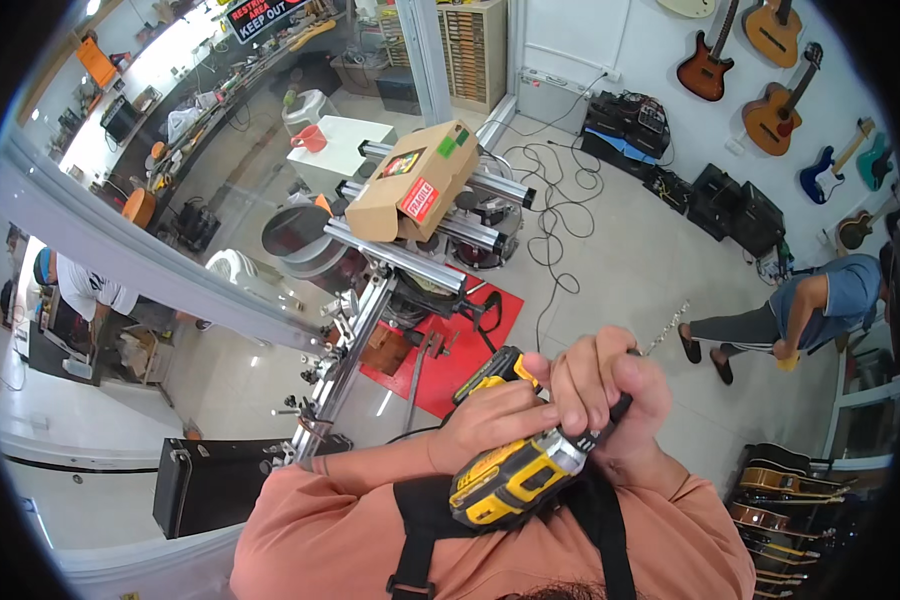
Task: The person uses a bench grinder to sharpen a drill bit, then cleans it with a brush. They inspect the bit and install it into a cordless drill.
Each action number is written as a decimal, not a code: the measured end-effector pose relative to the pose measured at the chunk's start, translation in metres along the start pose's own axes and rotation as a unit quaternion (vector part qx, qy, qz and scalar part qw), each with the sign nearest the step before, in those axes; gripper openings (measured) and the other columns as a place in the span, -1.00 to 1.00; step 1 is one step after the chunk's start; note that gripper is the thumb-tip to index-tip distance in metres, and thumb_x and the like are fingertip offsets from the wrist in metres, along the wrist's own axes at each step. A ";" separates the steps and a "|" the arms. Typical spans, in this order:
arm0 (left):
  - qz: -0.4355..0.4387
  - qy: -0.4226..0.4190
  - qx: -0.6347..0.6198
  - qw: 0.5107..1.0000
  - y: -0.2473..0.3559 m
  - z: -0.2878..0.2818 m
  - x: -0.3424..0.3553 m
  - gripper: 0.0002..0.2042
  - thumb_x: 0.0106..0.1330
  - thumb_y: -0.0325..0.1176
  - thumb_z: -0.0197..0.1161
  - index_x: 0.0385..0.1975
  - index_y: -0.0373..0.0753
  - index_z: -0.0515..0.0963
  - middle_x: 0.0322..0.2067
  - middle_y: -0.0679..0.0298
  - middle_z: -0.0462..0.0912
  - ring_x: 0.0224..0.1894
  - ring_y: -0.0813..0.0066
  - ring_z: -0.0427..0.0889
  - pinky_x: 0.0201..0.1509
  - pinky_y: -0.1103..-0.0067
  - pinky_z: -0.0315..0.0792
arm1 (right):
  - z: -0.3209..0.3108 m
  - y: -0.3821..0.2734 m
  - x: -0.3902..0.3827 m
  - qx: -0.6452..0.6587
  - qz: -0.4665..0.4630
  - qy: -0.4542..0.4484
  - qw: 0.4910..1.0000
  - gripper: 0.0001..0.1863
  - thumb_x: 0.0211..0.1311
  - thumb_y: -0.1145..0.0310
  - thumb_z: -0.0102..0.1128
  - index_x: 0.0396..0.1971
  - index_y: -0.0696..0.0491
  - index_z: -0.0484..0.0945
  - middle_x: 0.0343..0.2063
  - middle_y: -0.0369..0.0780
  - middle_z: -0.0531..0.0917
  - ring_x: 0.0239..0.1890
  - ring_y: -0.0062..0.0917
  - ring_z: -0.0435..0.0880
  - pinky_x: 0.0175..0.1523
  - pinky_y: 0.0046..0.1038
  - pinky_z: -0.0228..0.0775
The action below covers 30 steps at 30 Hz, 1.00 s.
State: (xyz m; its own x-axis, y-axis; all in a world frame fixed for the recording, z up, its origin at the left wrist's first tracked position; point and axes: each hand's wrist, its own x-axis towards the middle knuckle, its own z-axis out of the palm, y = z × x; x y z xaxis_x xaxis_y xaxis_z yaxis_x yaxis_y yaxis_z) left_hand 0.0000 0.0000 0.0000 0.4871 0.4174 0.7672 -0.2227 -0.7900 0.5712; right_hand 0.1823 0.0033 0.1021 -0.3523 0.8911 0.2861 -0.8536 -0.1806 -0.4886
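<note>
Two hands on a yellow drill (pixel 515 470).
Left hand (pixel 490 420) wrapped round the body, right hand (pixel 610 385) closed over the front end, probably the chuck; held close to the chest, above the floor (pixel 620 250).

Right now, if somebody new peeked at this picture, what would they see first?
First, the yellow and black power drill low in the middle, gripped close to the chest by the left hand and the right hand. Next, the cardboard box resting on a metal frame above a red mat in the centre. Then the guitars hanging on the white wall, upper right.
</note>
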 end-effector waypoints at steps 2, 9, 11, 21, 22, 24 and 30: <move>-0.034 0.002 -0.025 0.999 0.026 0.007 -0.011 -0.31 0.31 -0.36 0.46 0.42 -0.30 0.32 0.05 -0.04 0.65 0.09 -0.08 0.70 0.16 0.34 0.56 | -0.005 -0.015 -0.002 -0.006 -0.013 0.045 0.999 -0.71 0.42 0.32 0.07 -0.57 0.00 0.40 -0.70 -0.25 0.56 -0.55 -0.39 0.68 0.60 -0.09 0.22; -0.115 0.093 -0.318 0.936 0.028 0.062 -0.035 -0.59 0.56 -0.40 0.15 0.34 -0.33 0.38 0.17 0.01 0.58 0.23 0.19 0.62 0.34 0.36 0.48 | 0.023 -0.006 -0.030 0.012 -0.030 -0.092 0.995 -0.71 0.41 0.37 0.04 -0.59 0.01 0.41 -0.67 -0.22 0.61 -0.53 -0.35 0.73 0.62 -0.07 0.16; -0.277 0.079 -0.452 0.844 0.041 0.045 -0.001 -0.64 0.67 -0.29 -0.06 0.29 -0.34 0.43 0.18 0.09 0.58 0.26 0.37 0.58 0.39 0.47 0.42 | 0.015 -0.016 -0.033 -0.012 -0.034 -0.028 0.999 -0.70 0.39 0.33 0.05 -0.61 -0.01 0.40 -0.70 -0.24 0.58 -0.55 -0.36 0.70 0.62 -0.09 0.17; -0.398 0.066 -0.469 0.786 -0.057 0.116 0.080 -0.62 0.62 -0.12 -0.07 0.18 -0.22 0.51 0.07 0.23 0.63 0.12 0.47 0.63 0.23 0.49 0.47 | -0.095 -0.118 -0.029 -0.007 -0.060 0.012 0.998 -0.68 0.47 0.26 0.05 -0.56 -0.03 0.43 -0.62 -0.22 0.59 -0.38 -0.31 0.75 0.49 -0.08 0.26; -0.379 0.058 -0.442 0.811 -0.074 0.128 0.088 -0.62 0.62 -0.12 -0.07 0.17 -0.22 0.51 0.07 0.22 0.63 0.12 0.46 0.62 0.23 0.49 0.47 | -0.111 -0.135 -0.029 -0.009 -0.066 0.009 0.998 -0.68 0.47 0.26 0.05 -0.56 -0.04 0.43 -0.62 -0.22 0.59 -0.38 -0.32 0.75 0.47 -0.08 0.28; -0.335 0.052 -0.384 0.859 -0.107 0.156 0.114 -0.63 0.63 -0.12 -0.08 0.15 -0.22 0.52 0.08 0.22 0.63 0.13 0.46 0.62 0.23 0.49 0.47 | -0.143 -0.174 -0.025 -0.010 -0.074 0.002 0.997 -0.68 0.46 0.25 0.05 -0.57 -0.04 0.42 -0.63 -0.23 0.59 -0.37 -0.33 0.75 0.43 -0.09 0.33; -0.085 -0.001 -0.015 0.996 -0.215 0.223 0.199 -0.11 0.07 -0.47 0.66 0.37 -0.31 0.18 0.14 0.04 0.56 0.17 0.24 0.64 0.29 0.37 0.50 | -0.216 -0.296 -0.001 0.004 -0.068 0.066 0.996 -0.68 0.43 0.25 0.04 -0.59 -0.06 0.40 -0.63 -0.24 0.58 -0.38 -0.35 0.73 0.34 -0.14 0.41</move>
State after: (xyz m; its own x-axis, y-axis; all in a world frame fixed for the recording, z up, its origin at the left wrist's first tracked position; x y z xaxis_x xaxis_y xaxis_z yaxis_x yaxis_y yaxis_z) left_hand 0.3333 0.1525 -0.0350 0.5219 0.5437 0.6573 -0.1618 -0.6935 0.7021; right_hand 0.5183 0.1462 0.0681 -0.1814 0.9541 0.2385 -0.8929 -0.0582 -0.4466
